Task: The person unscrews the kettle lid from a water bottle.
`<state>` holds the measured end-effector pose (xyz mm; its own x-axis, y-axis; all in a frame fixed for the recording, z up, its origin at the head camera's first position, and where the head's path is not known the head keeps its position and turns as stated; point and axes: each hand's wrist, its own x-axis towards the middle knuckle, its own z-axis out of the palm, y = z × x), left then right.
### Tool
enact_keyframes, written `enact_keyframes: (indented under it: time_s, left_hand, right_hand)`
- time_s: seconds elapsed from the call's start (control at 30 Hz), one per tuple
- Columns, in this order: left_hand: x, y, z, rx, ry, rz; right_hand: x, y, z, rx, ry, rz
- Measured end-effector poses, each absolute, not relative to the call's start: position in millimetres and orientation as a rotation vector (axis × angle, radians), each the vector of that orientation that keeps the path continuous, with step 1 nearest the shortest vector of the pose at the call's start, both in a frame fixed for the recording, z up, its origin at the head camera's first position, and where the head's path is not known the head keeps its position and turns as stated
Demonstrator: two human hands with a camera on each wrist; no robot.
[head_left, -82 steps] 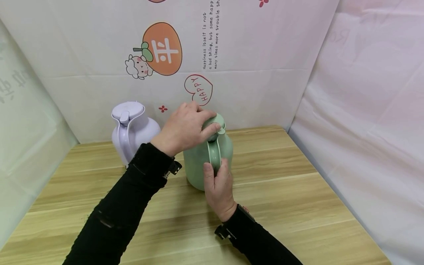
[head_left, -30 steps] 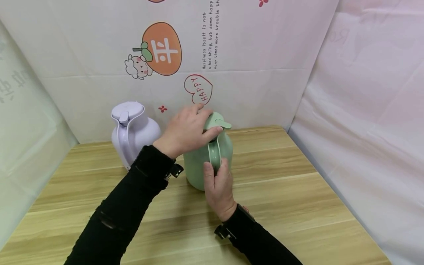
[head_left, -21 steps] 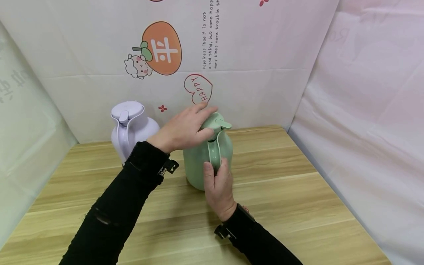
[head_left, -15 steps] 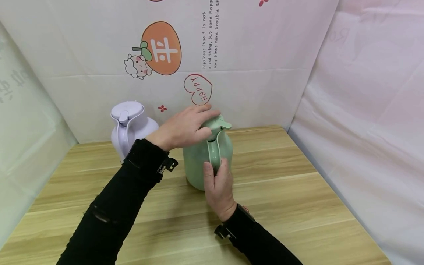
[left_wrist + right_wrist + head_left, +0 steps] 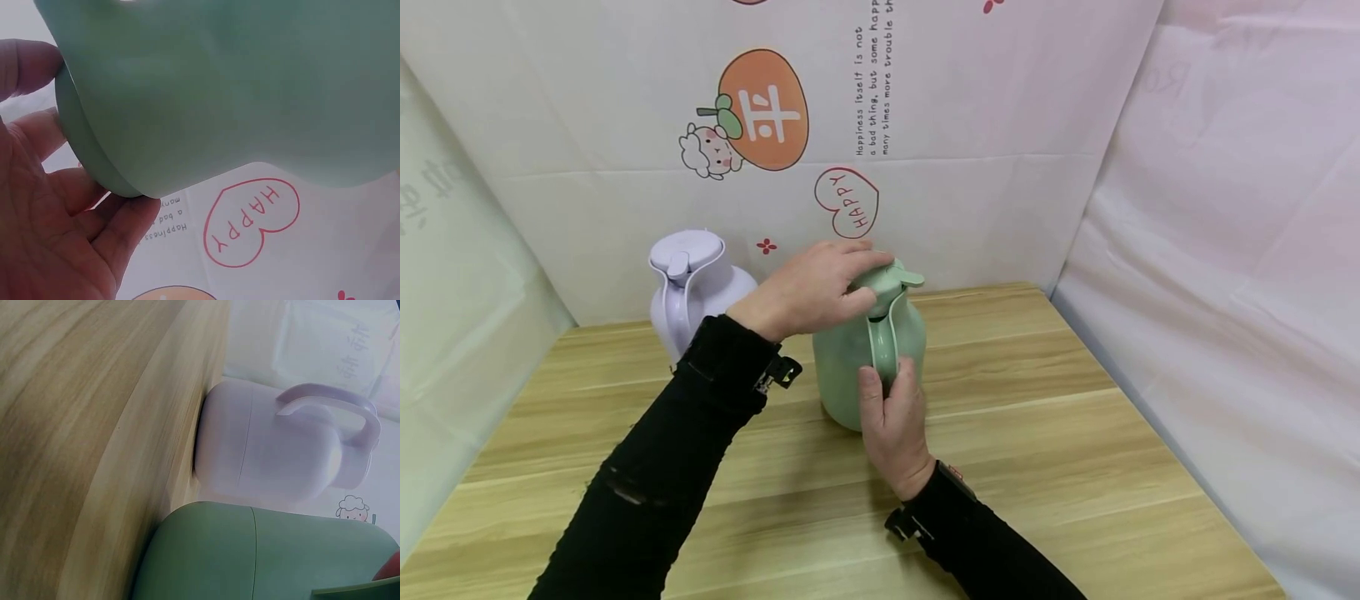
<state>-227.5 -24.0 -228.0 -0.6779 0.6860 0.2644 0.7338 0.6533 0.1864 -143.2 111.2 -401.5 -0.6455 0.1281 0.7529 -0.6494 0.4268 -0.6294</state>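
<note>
A mint-green thermos jug (image 5: 842,379) stands upright on the wooden table. My right hand (image 5: 897,429) grips its handle (image 5: 884,346) low down, thumb on the near side. Over the top, my left hand (image 5: 812,287) holds the round green lid (image 5: 886,286), whose small lever (image 5: 912,280) points right, out of line with the handle. The left wrist view shows the thumb and fingers of this hand (image 5: 56,219) spread round the lid's edge (image 5: 87,150). In the right wrist view, one reddish fingertip (image 5: 390,567) shows beside the green handle.
A lilac thermos jug (image 5: 733,292) stands left of the green one, partly hidden by the left forearm. White printed cloth (image 5: 970,192) hangs behind the wooden table (image 5: 1037,467) and down both sides.
The lid's lever has swung from over the handle to point right. My left hand has shifted on the lid, its thumb moving leftward. The right hand keeps its hold.
</note>
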Motion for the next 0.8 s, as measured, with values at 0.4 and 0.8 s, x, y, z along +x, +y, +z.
enact_keyframes:
  time_s: [0.4, 0.8]
  left_hand:
    - [-224.9, -23.0, -229.9, -1.110, -2.629, -0.408]
    - [-222.1, -19.4, -232.5, -1.020, -2.628, -0.380]
  right_hand:
    - [-143.7, 110.6, -401.9, 0.435, -1.905, 1.299]
    - [-142.8, 109.9, -401.2, 0.443, -1.904, 1.306]
